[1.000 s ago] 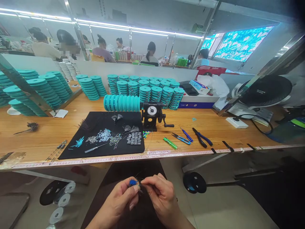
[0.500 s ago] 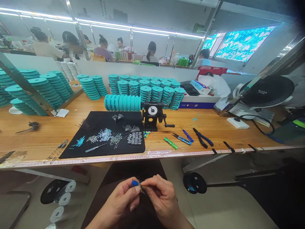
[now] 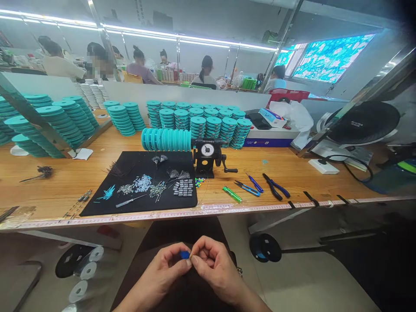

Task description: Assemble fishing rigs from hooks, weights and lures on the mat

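Over my lap, below the table edge, both hands meet fingertip to fingertip. My left hand [image 3: 167, 268] is closed in a pinch on a small blue piece [image 3: 185, 255], whose kind I cannot make out. My right hand [image 3: 216, 268] pinches at the piece's right end, thumb against forefinger; what lies between those fingers is too small to name. On the table ahead, a black mat [image 3: 107, 195] bears grey cylinders [image 3: 183, 188], pale translucent bits [image 3: 142, 183], blue slivers [image 3: 108, 191], small metal parts [image 3: 157, 190] and a thin pointed tool [image 3: 126, 202].
Behind the mat stands a black hand-cranked winder [image 3: 208, 158] carrying a row of turquoise spools [image 3: 167, 139]. Stacked spools [image 3: 197, 125] line the back. To the right lie a green tube [image 3: 232, 194], blue snips [image 3: 247, 188], a blue-handled tool [image 3: 255, 183] and pliers [image 3: 276, 187]. Several people sit beyond the partition.
My right hand's fingers have curled in more and its wrist has turned slightly. The blue piece shows a little lower between my hands. The view has shifted slightly.
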The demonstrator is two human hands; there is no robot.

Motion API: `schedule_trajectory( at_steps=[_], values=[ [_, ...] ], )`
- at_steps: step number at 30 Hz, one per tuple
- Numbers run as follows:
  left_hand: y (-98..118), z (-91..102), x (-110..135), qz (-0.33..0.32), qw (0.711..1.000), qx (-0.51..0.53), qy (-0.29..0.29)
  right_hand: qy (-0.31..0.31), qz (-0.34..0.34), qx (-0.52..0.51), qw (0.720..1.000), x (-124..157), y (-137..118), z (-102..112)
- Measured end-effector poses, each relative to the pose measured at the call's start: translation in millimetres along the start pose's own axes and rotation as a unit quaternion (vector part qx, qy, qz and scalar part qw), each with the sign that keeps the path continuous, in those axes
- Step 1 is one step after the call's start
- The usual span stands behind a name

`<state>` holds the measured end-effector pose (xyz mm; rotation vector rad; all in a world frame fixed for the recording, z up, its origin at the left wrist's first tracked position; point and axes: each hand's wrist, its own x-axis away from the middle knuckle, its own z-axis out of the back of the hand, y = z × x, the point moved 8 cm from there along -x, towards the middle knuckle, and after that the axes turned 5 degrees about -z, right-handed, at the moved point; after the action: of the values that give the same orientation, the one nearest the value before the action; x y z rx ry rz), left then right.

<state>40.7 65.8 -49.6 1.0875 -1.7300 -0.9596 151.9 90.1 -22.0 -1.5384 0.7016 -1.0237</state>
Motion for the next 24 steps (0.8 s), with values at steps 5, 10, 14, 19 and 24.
schedule_trajectory(
  at_steps=[5,10,14,19,24],
  values=[
    [1,-9.3,2,0.021,0.998,-0.043,-0.028,0.022,-0.003,-0.102,0.995,1,4,-1],
    [19,-16.0,3,-0.068,0.991,-0.11,-0.023,0.075,0.023,-0.132,0.988,4,2,1],
    [26,-9.4,5,-0.095,0.977,-0.187,0.046,0.089,0.025,-0.123,0.988,8,7,-4],
    [26,-5.2,10,-0.085,0.975,-0.182,0.098,0.108,0.028,-0.142,0.984,9,11,-5],
    [24,-6.2,12,-0.096,0.969,-0.204,0.095,0.081,0.025,-0.196,0.977,7,12,-11]
  ],
)
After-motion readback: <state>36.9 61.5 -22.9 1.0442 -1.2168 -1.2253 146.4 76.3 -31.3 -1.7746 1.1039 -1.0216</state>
